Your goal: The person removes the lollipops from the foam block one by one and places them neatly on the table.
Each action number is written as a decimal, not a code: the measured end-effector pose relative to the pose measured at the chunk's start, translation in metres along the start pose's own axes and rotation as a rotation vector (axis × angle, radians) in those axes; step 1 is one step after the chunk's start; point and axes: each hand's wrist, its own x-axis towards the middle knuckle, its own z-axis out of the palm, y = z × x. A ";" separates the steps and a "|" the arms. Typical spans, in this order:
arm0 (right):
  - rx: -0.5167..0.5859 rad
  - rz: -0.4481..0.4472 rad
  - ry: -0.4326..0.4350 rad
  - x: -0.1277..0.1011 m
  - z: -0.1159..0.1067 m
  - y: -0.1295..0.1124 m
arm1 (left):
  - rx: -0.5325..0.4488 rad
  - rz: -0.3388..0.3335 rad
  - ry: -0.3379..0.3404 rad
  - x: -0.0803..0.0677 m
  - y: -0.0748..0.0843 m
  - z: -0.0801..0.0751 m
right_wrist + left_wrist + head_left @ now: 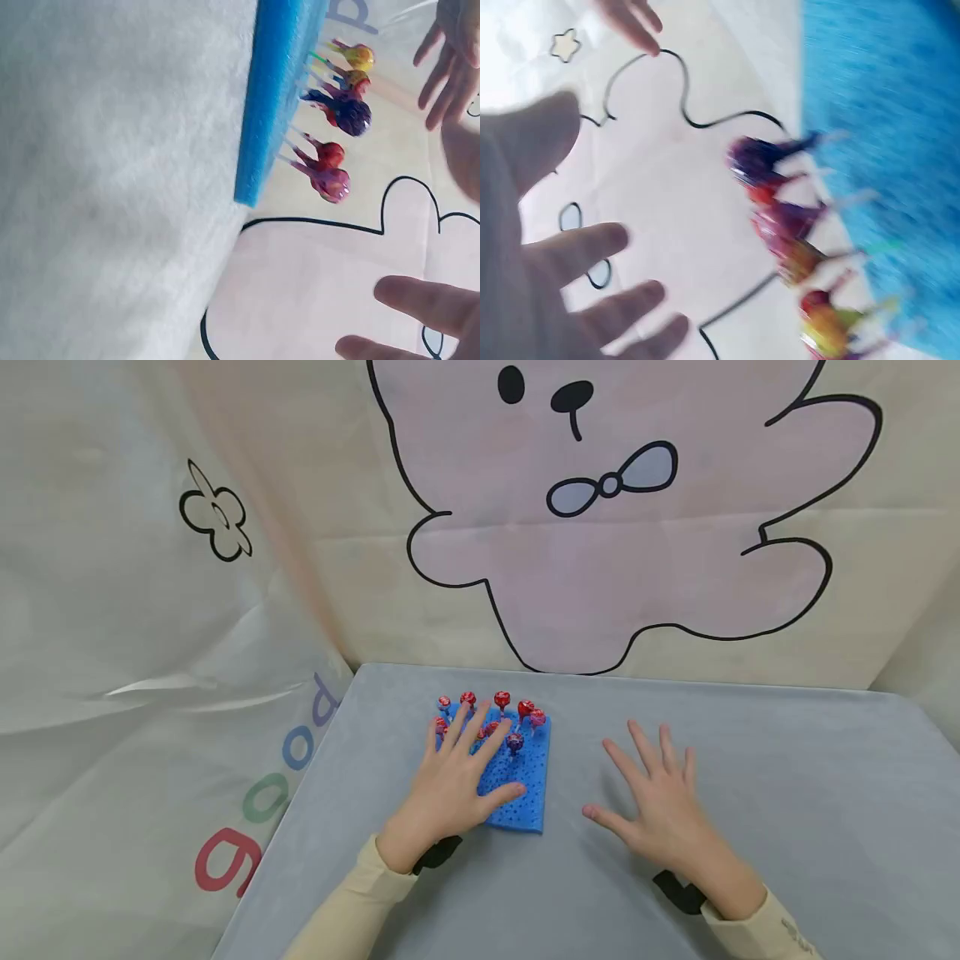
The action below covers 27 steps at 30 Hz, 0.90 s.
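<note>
A blue foam board (528,793) lies on the table with several wrapped lollipops standing in its far half, their sticks pushed into it. Over the board's left side my left hand (450,785) is spread, fingers straight and holding nothing, hiding some of the lollipops in the head view. Nearest the front of the group stands a dark purple lollipop (514,742); red ones (502,699) stand behind it. To the right of the board, my right hand (663,810) is held with fingers spread and nothing in it. In the right wrist view, a pink lollipop (330,184) stands near the board's end.
A grey cloth covers the table (787,760). Behind it hangs a backdrop (675,577) with a large cartoon animal. On the left hangs a pale sheet (112,635) with coloured letters and a flower outline.
</note>
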 end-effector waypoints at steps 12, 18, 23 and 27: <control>0.125 -0.099 0.042 0.034 0.026 -0.021 | -0.083 0.057 0.134 -0.057 -0.058 0.007; 0.200 -0.060 -0.087 0.059 0.035 -0.039 | -0.088 0.025 0.051 -0.068 -0.077 0.027; 0.259 -0.030 -0.099 0.077 0.042 -0.048 | -0.140 -0.003 -0.020 -0.070 -0.081 0.036; 0.279 -0.020 -0.111 0.088 0.048 -0.052 | -0.206 -0.038 -0.058 -0.071 -0.082 0.036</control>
